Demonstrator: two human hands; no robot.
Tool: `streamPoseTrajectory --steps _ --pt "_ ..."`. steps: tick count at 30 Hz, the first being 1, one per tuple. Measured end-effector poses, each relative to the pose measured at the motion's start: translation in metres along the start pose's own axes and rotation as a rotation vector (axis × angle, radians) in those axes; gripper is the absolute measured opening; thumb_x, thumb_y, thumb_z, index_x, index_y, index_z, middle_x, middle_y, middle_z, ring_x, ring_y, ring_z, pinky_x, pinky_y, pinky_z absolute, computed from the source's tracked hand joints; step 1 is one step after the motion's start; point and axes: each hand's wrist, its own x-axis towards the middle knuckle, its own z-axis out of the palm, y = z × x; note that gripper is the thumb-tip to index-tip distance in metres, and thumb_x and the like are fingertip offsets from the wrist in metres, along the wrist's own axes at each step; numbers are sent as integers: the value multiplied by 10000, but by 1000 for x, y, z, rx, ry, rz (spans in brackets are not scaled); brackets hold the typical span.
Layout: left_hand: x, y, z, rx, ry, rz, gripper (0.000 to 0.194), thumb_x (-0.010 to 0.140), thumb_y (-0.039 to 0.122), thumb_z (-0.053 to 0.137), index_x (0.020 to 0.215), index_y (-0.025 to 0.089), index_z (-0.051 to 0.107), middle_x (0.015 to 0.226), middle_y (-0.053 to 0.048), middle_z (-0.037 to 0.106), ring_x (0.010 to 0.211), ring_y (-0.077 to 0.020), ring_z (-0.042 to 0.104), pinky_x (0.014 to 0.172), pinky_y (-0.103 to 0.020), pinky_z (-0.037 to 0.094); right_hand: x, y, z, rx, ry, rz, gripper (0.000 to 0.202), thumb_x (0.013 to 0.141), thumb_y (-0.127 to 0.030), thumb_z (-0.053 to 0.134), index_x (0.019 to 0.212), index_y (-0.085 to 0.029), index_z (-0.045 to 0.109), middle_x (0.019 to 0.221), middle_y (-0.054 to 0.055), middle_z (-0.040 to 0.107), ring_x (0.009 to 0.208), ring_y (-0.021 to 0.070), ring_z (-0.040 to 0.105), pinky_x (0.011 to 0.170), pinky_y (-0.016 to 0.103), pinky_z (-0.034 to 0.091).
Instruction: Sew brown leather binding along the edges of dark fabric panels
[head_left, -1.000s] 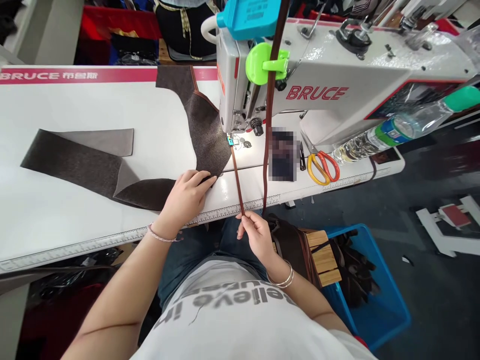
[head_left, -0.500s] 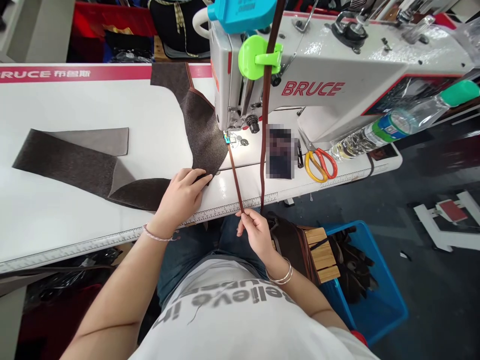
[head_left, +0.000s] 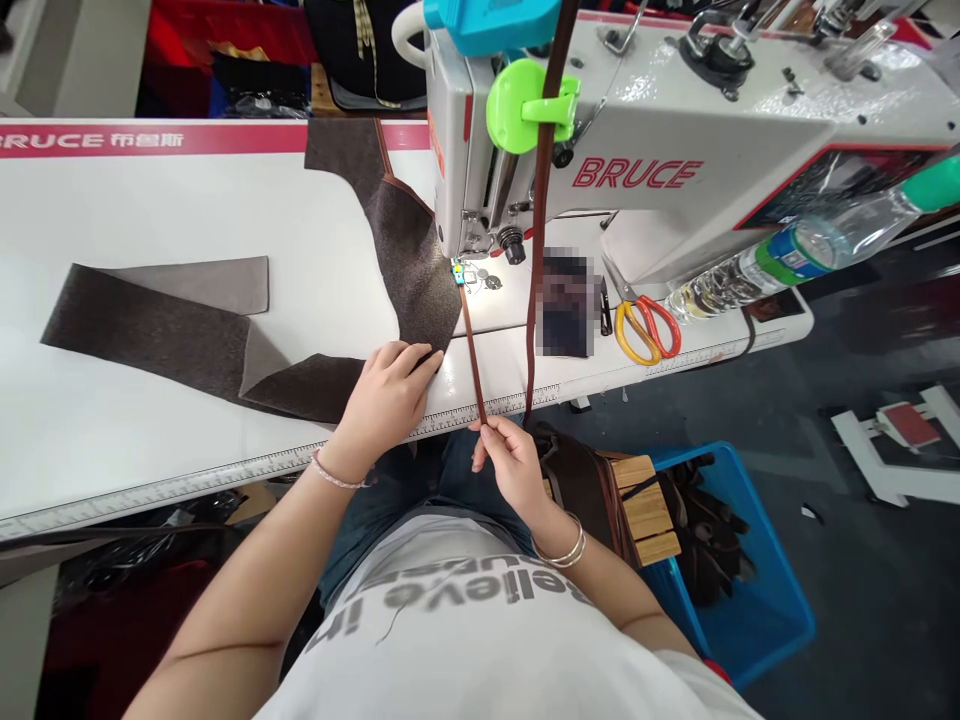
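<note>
My left hand (head_left: 391,402) is closed on the near edge of a dark brown fabric piece (head_left: 416,270), its fingers bent over the cloth. The fabric runs under the needle area of a white sewing machine (head_left: 645,130), and its long tail lies folded on the table to the left. Between the thumb and fingers of my right hand (head_left: 508,455) is a thin brown binding strip (head_left: 472,350), stretched from the presser foot (head_left: 458,271) to the table's front edge. Another length of strip hangs down past the green clip (head_left: 517,105) on the machine head.
Scissors (head_left: 646,330) with yellow and red handles lie right of the needle, beside a water bottle (head_left: 787,250) and a pixelated dark item (head_left: 566,305). A blue bin (head_left: 772,610) with dark pieces stands on the floor. A ruler tape (head_left: 225,470) lines the table's front edge.
My left hand has moved right, toward the machine, and the fabric's tail has slid right with it. My right hand stays in nearly the same place, still pinching the strip. The view has shifted slightly.
</note>
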Motion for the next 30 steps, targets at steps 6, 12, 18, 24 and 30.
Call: streamPoseTrajectory --steps 6,12,18,24,30 --pt "3 7 1 0 -9 -40 391 900 131 423 1243 121 610 1196 -151 621 1043 -303 524 854 -461 474 1 1 0 -11 10 -3 293 924 -444 548 893 -172 651 509 -30 565 468 128 548 534 266 451" --pt "7 12 3 25 -13 -53 394 909 145 419 1253 105 606 1178 -156 623 1041 -312 519 846 -464 468 2 3 0 -24 9 -5 283 932 -426 540 888 -170 653 503 -32 561 470 126 547 548 266 455" --pt "9 19 6 45 -14 -69 398 900 143 430 1258 101 599 1182 -153 617 1037 -315 509 852 -459 457 2 3 1 -21 -1 -14 273 939 -409 529 901 -170 655 510 -30 565 475 126 553 543 261 455" --pt "11 24 6 60 -13 -75 401 901 156 437 1268 96 588 1192 -148 610 1032 -312 499 864 -458 448 3 2 0 -15 8 -13 263 930 -408 537 891 -175 652 507 -32 561 468 127 548 533 262 453" --pt "15 28 8 77 -21 -79 398 919 177 438 1282 92 576 1195 -150 607 1034 -311 492 861 -453 447 3 1 1 -17 -2 -12 266 939 -408 524 886 -183 656 510 -30 556 477 131 548 547 270 459"
